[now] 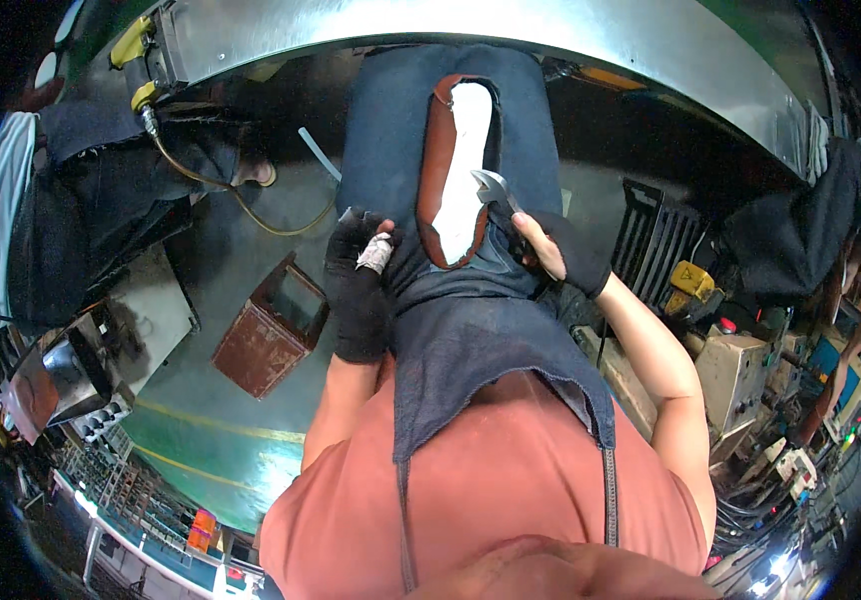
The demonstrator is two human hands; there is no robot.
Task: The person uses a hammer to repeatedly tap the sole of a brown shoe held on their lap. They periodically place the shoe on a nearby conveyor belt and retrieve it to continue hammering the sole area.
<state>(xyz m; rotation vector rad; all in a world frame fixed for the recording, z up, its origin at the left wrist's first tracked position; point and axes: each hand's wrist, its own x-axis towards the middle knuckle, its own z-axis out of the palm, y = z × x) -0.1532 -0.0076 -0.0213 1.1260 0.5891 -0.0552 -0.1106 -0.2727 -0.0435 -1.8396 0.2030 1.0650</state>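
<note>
Both gloved hands are working a brown shoe upper (438, 165) lying sole-up on dark cloth (391, 110): the right hand (561, 250) is gripping metal pincers (491, 187), the left hand (359, 262) is pinching the cloth edge. Pulling evenly should be avoiding wrinkles.
</note>
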